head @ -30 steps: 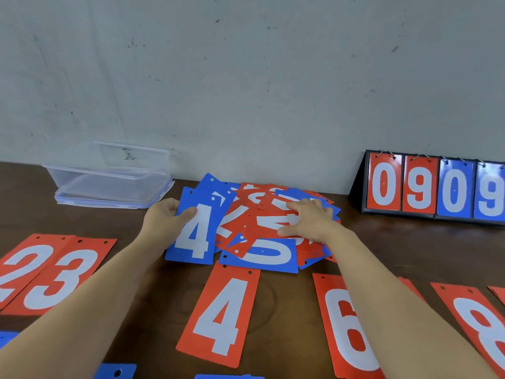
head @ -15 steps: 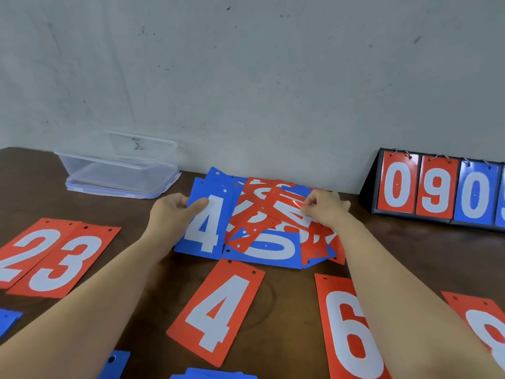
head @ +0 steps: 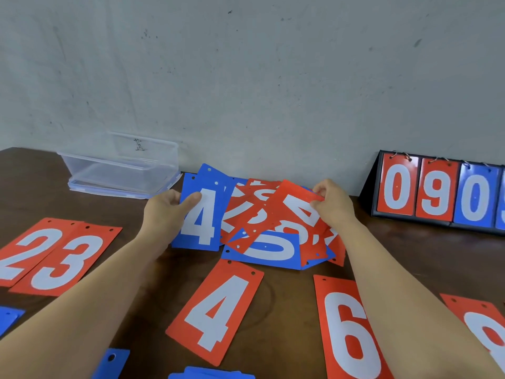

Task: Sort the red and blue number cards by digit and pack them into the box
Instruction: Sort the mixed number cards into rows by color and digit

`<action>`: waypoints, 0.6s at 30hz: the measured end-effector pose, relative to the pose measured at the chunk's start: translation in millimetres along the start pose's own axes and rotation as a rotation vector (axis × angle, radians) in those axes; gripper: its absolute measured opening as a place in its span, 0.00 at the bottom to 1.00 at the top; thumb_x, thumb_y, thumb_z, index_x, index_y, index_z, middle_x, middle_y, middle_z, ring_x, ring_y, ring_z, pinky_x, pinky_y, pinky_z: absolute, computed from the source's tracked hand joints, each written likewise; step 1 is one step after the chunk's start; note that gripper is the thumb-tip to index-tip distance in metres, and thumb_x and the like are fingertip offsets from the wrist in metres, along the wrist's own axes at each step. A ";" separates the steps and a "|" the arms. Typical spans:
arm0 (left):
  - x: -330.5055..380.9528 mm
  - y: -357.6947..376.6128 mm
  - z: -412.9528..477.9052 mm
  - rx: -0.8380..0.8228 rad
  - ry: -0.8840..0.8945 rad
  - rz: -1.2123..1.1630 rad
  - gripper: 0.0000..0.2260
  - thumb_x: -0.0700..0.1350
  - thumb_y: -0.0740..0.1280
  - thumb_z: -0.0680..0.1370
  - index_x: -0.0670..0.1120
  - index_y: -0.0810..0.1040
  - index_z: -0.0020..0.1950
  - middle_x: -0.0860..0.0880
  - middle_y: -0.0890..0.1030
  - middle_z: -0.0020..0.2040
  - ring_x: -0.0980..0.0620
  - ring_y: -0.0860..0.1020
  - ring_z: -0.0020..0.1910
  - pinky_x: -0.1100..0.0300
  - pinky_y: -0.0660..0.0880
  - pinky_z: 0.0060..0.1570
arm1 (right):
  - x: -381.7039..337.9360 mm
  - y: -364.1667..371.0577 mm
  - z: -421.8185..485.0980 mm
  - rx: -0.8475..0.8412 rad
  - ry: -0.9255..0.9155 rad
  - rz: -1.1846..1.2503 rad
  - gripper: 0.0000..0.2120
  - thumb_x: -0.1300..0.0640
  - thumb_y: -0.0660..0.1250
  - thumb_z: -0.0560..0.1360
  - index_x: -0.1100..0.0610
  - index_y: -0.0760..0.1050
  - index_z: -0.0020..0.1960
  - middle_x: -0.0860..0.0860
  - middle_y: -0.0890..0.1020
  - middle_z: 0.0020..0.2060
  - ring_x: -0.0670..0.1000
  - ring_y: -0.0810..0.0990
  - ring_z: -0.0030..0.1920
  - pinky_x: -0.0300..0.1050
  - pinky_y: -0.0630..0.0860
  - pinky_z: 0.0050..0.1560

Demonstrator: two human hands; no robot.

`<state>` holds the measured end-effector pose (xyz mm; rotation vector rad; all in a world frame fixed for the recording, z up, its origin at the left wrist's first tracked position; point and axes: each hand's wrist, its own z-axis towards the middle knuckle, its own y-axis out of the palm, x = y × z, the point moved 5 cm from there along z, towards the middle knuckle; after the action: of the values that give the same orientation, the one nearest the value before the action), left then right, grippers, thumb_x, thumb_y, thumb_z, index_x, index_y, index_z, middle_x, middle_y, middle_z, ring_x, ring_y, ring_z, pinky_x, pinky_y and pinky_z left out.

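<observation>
Some sorted cards [head: 54,255] lay along the front edge of the desk [head: 396,250]; the box [head: 120,165] at its back edge was empty. The left hand [head: 164,212] held a blue 4 [head: 200,222], and the right hand [head: 332,206] pinched a red 4 [head: 292,212].

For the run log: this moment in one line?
left hand: holds blue 4 card | right hand: pinches red card above pile | box: no cards

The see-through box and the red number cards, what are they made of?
The clear rectangular box looks like glossy rigid plastic: the wall shows through it. The red card with a white 4 looks like thin, smooth plastic sheet, perhaps laminated card: it lies flat, with punched holes.
</observation>
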<state>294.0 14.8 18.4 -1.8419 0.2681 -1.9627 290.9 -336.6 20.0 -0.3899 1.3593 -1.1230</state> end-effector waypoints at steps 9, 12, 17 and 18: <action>3.3 -8.6 -8.9 0.009 0.030 -0.046 0.12 0.52 0.65 0.80 0.43 0.76 0.44 0.51 0.80 0.38 0.55 0.79 0.35 0.64 0.70 0.32 | -6.3 -21.9 -9.7 0.065 0.118 0.301 0.06 0.62 0.62 0.79 0.59 0.78 0.50 0.54 0.80 0.44 0.53 0.77 0.45 0.44 0.74 0.45; -2.2 -16.8 -14.2 0.008 -0.007 -0.148 0.11 0.50 0.66 0.81 0.43 0.75 0.45 0.52 0.81 0.39 0.56 0.80 0.36 0.64 0.71 0.31 | -15.4 -30.7 -22.0 0.118 0.221 0.536 0.05 0.65 0.63 0.77 0.60 0.77 0.48 0.61 0.82 0.47 0.54 0.78 0.44 0.45 0.74 0.43; -5.7 -31.2 -19.6 -0.091 -0.012 -0.171 0.09 0.50 0.64 0.81 0.44 0.75 0.49 0.51 0.81 0.42 0.53 0.82 0.39 0.63 0.73 0.31 | -36.1 -29.4 -66.5 0.044 0.459 0.911 0.13 0.65 0.66 0.76 0.64 0.76 0.60 0.60 0.81 0.51 0.51 0.78 0.37 0.45 0.74 0.35; -6.1 -33.6 -21.0 -0.116 -0.008 -0.177 0.09 0.51 0.64 0.81 0.46 0.75 0.48 0.51 0.81 0.42 0.53 0.82 0.39 0.63 0.74 0.31 | -41.4 -28.0 -78.2 0.027 0.487 0.911 0.14 0.64 0.66 0.76 0.63 0.76 0.61 0.58 0.81 0.50 0.50 0.78 0.38 0.44 0.73 0.33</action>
<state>267.5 44.0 25.1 -2.0077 0.2272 -2.0958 216.6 -287.5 46.3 0.5338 1.6714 -0.4656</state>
